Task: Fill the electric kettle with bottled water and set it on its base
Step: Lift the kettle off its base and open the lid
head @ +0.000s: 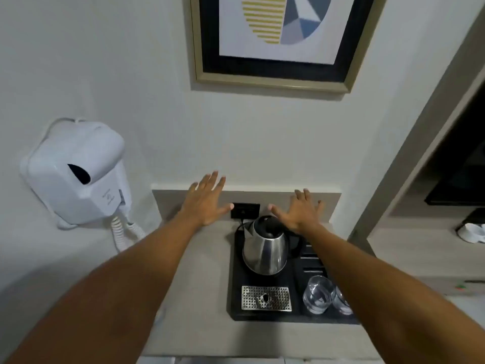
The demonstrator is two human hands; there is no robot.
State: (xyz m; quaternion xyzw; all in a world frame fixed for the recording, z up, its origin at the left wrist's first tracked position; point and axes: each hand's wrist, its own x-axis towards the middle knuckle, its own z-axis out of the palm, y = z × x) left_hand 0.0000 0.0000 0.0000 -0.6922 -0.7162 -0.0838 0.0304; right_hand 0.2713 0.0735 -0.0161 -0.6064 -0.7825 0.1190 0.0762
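A stainless steel electric kettle (265,249) with a black lid stands upright at the back of a black tray (236,292), its lid closed and its cord running to a black wall socket (245,210). My left hand (207,199) is held out flat, fingers spread, above the counter left of the kettle. My right hand (298,212) hovers flat just above and behind the kettle's lid, holding nothing. No water bottle is in view, and the kettle hides its base.
Two upturned glasses (319,294) and a perforated metal drip grille (266,298) sit at the tray's front. A white wall-mounted hair dryer (76,172) hangs on the left. A framed picture (275,40) hangs above. A beige counter (194,298) carries the tray.
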